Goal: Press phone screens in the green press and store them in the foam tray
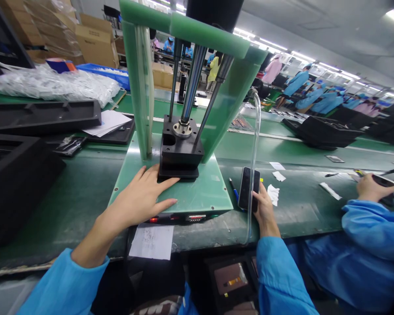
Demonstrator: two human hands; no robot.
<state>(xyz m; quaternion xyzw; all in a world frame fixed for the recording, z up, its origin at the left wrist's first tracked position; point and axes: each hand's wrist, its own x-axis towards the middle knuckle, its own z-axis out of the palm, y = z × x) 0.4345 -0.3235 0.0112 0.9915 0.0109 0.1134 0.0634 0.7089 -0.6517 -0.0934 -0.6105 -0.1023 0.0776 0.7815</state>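
Observation:
My left hand (141, 197) lies flat with its fingers spread on the green base plate (200, 192) of a press machine, fingertips touching the black press block (180, 151). My right hand (264, 208) grips a dark phone (248, 188) just right of the base plate, screen facing up. The press block sits lowered on the plate under steel rods (193, 74). A row of buttons and a red light (180, 217) run along the machine's front edge.
Black foam trays (42, 116) stand at left, more (321, 131) at right. A clear tube (254, 144) hangs beside the phone. A blue pen (233, 189), paper scraps (277, 175) and a note (153, 241) lie about. A co-worker's blue sleeve (371, 227) is at right.

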